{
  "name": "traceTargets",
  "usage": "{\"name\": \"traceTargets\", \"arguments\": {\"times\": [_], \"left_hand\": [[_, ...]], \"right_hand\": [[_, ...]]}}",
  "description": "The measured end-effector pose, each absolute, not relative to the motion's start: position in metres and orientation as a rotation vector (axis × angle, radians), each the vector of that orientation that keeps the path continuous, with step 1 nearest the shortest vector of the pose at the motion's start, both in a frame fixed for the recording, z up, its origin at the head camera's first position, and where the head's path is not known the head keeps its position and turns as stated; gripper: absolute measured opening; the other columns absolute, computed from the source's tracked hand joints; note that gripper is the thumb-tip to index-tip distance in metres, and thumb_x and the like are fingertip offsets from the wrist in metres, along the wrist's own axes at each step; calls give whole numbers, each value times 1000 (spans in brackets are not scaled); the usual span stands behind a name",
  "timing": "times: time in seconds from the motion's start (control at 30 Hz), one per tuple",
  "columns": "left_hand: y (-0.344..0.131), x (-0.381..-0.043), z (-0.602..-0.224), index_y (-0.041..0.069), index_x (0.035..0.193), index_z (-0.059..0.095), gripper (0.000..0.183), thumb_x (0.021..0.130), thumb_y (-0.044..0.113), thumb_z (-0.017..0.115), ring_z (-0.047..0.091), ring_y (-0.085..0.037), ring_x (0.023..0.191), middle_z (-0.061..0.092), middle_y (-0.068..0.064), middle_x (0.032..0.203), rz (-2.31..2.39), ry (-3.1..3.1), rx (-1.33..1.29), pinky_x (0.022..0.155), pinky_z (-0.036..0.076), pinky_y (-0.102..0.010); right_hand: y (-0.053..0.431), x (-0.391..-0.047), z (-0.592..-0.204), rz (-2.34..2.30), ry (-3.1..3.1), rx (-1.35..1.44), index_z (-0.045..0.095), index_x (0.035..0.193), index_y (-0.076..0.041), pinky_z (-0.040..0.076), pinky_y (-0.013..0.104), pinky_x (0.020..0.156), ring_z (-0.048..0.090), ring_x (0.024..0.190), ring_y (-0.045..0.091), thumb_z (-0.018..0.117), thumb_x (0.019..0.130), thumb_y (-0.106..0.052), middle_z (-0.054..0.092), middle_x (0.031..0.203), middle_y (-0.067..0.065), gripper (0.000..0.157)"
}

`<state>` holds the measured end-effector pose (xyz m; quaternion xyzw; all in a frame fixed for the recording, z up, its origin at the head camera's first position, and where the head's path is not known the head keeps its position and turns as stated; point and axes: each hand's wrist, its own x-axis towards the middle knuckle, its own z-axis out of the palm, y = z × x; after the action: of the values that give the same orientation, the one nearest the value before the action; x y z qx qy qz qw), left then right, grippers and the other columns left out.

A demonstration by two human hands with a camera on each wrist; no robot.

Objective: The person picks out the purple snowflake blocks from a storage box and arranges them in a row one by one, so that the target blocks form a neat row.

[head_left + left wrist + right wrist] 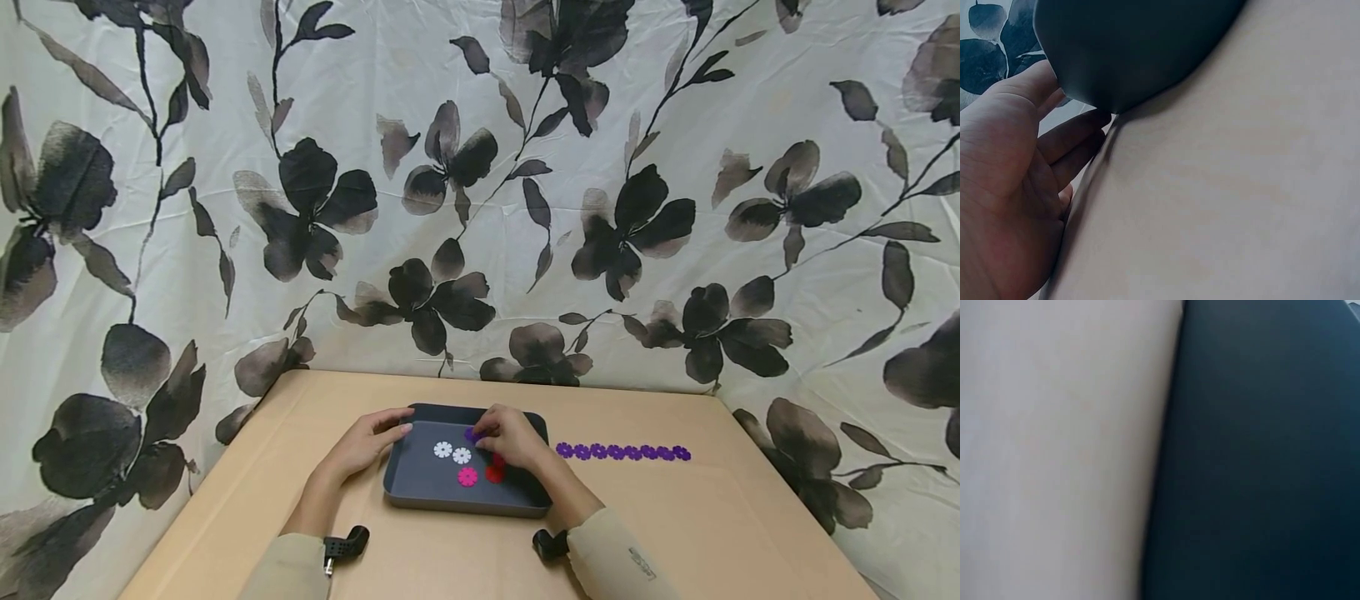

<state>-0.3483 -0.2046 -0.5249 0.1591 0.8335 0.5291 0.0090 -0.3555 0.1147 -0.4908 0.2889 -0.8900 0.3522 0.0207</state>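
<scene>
A dark grey tray [420, 492] sits on the table, its left end held by my left hand [365, 442] at the far corner. In the left wrist view, the fingers [1079, 134] of that hand reach the tray's outer wall [1141, 50]. Over the tray's right half, my right hand [510, 435] pinches a purple flower-shaped piece [472, 435] between thumb and fingertips. Two white flower-shaped pieces [452, 452], a pink one [467, 477] and red ones [494, 474] lie in the tray, the red partly covered by the right hand.
To the right of the tray, several purple flower-shaped pieces [615, 452] form a straight row on the light wooden table [720, 517]. A white cloth with dark flowers [525, 250] hangs behind the table. The right wrist view shows only tabletop and tray wall [1254, 456].
</scene>
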Motion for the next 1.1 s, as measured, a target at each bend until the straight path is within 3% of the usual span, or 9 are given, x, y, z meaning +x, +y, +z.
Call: {"name": "traceTargets", "arguments": {"times": [0.33, 0.8, 1.1], "left_hand": [[-205, -348, -525, 18, 144, 63, 51, 99, 42, 70, 52, -34, 143, 59, -11, 150, 1652, 2602, 490, 120, 39, -56], [-205, -347, -524, 18, 144, 63, 51, 99, 42, 70, 51, -34, 144, 58, -12, 151, 1656, 2601, 487, 121, 39, -56], [-205, -347, -524, 18, 144, 64, 52, 99, 43, 70, 51, -34, 144, 58, -11, 152, 1666, 2591, 489, 121, 38, -56]], "right_hand": [[143, -349, -484, 1296, -2626, 762, 78, 113, 1, 63, 30, 86, 69, 99, 20, 75, 93, 0, 68, 114, 8, 20], [190, -344, -474, 1445, -2476, 512, 80, 110, -11, 60, 25, 89, 69, 102, 22, 79, 92, -5, 70, 114, 5, 20], [224, -349, -476, 1408, -2323, 376, 77, 119, -2, 60, 20, 88, 72, 106, 32, 75, 95, -6, 70, 117, 15, 24]]}}
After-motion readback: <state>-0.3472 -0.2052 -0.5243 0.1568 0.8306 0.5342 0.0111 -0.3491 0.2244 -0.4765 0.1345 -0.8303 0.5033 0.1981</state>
